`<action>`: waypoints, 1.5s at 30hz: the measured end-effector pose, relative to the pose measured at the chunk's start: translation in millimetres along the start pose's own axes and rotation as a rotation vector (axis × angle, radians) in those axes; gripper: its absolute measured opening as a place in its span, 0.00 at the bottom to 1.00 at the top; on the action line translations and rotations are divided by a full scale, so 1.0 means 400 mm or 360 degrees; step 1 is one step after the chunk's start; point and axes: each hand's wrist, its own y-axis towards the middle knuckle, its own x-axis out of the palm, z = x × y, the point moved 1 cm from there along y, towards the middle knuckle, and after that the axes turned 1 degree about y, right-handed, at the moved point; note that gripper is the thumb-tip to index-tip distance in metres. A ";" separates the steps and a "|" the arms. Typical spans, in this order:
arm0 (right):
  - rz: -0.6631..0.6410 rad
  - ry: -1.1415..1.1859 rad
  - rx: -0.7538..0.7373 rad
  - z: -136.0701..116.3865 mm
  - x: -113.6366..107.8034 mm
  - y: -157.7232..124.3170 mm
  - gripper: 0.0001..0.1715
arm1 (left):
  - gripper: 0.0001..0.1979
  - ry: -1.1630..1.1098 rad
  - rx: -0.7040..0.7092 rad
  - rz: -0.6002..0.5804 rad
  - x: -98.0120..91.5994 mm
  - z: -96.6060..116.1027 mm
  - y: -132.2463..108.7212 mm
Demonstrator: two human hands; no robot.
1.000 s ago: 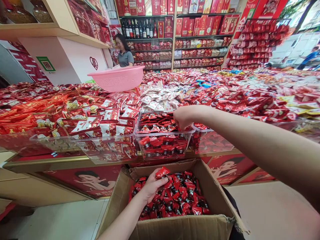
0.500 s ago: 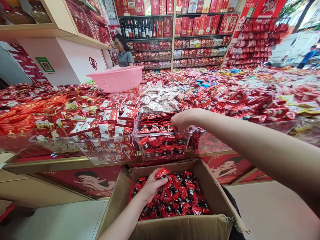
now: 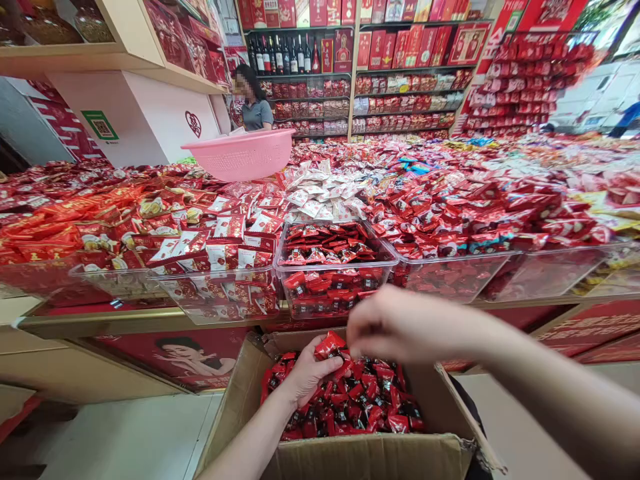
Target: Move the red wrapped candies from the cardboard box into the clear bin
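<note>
A: Hands?
B: Left hand (image 3: 309, 375) curled around red-wrapped candy (image 3: 330, 345), over the open carton (image 3: 370, 457). Right hand (image 3: 376, 327) blurred, half-curled; cannot tell its hold.
A: Right's position?
B: Near the left, before the clear bin (image 3: 336, 268).

At the bottom centre of the frame I see a box (image 3: 370, 460) of matt brown cardboard, its edges rough and frayed. The candies (image 3: 373, 407) inside it wear glossy, crinkled film wrappers. In the middle I make out a bin (image 3: 337, 268) of clear, smooth, shiny plastic. The pink basket (image 3: 240, 159), upper left of centre, looks like semi-matt plastic. I read the counter edge (image 3: 80, 326) as brassy metal and the floor (image 3: 135, 427) at lower left as smooth, glossy tile.
</note>
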 end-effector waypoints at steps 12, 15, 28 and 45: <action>0.0854 0.1082 0.0408 0.209 0.368 0.037 0.13 | 0.25 0.0417 0.0081 -0.0041 0.021 -0.023 -0.010; 0.0874 0.1283 0.0490 0.224 0.381 0.032 0.10 | 0.27 0.0385 0.0035 -0.0093 0.021 -0.020 -0.010; 0.0751 0.1746 0.0957 0.222 0.427 0.055 0.12 | 0.19 0.1022 0.0402 0.0050 0.006 -0.025 -0.002; 0.1205 -0.0352 0.0008 0.050 -0.178 -0.017 0.10 | 0.14 0.0636 0.0298 0.0348 -0.018 -0.012 0.027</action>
